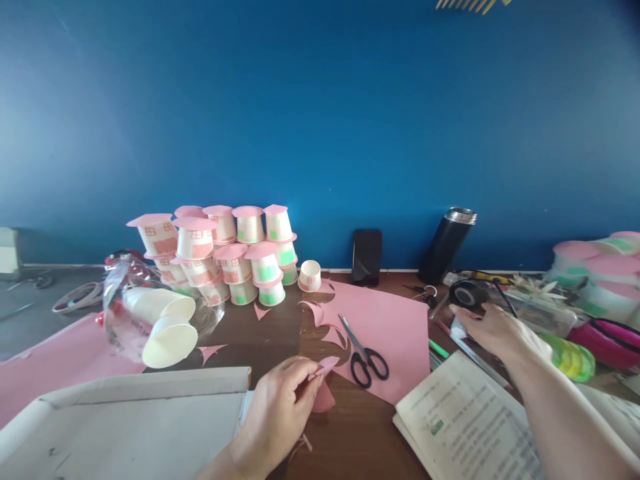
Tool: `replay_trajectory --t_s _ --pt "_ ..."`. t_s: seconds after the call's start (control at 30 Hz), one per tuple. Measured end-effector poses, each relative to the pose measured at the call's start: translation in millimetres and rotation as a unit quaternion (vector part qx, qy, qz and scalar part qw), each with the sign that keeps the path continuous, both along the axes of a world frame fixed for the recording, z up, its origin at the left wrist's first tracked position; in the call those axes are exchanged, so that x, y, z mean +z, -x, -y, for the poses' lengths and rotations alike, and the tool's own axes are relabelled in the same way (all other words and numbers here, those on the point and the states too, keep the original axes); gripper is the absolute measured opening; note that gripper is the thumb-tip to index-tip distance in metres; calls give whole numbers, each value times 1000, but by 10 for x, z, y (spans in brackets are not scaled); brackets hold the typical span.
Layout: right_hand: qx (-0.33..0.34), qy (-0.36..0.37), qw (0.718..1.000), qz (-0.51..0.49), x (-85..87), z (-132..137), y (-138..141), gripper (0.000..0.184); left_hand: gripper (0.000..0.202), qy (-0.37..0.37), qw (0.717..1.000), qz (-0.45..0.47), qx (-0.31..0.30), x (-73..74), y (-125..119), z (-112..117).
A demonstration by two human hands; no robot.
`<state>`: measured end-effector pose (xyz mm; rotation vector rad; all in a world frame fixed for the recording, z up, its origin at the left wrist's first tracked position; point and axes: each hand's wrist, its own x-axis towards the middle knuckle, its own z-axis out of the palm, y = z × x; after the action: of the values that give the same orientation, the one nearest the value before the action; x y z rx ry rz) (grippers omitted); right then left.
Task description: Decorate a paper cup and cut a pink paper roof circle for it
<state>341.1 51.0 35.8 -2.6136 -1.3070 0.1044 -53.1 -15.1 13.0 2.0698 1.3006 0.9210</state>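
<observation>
My left hand [283, 407] pinches a pink paper piece [327, 365] between thumb and fingers, low in the middle of the view. Part of the paper hangs below the thumb. At the right, my right hand [493, 330] has its fingers closed at a small white tube [457, 328], mostly hidden under the hand. A roll of black tape [468, 293] lies just beyond those fingertips. Between the hands, black-handled scissors [369, 360] rest partly open on a pink paper sheet [387, 313].
Stacked paper cups with pink roofs [233, 263] stand at the back left, beside a lone cup [310, 276]. Loose cups [170, 340] lie in a plastic bag. A white box lid [140, 427], a printed booklet [465, 413], a phone [367, 257] and a black flask [447, 247] surround the workspace.
</observation>
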Motion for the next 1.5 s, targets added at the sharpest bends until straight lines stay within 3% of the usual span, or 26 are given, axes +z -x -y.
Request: replay_trajectory --t_s 0.13,0.27,0.37,0.43,0.53,0.7,0.8,0.9,1.07,1.13,1.3,1.5 --pt "22 -92 995 -38 201 51 358 57 16 -46 998 -30 4 -36 7 -7" --pt "153 -123 966 -170 325 191 1019 34 20 -114 991 -70 -5 -48 36 -34" --pt "281 -32 899 -334 277 337 1508 46 22 -194 976 -103 -4 -42 68 -43" --pt "316 28 847 -427 198 418 1747 60 22 -228 966 -125 -7 -30 83 -34" --pt "310 56 797 -516 73 483 1945 63 22 -251 955 -159 -8 -6 92 -3" --pt "279 73 742 -605 -27 513 2061 53 20 -267 943 -199 -11 21 82 36" --pt "265 71 721 -636 -40 536 2114 45 20 -271 942 -196 -10 29 75 38" --pt "246 58 719 -647 -59 554 2149 37 29 -264 952 -152 3 22 68 38" --pt "230 13 735 -638 -90 554 2154 35 40 -196 970 0 144 -29 73 24" --pt "223 5 737 -638 -92 552 2154 35 39 -143 973 60 169 -54 78 5" --pt "215 0 739 -638 -88 559 2155 36 35 45 977 165 126 -74 56 -43" --pt "230 -5 741 -630 -96 572 2148 35 38 224 939 249 74 -56 17 -90"
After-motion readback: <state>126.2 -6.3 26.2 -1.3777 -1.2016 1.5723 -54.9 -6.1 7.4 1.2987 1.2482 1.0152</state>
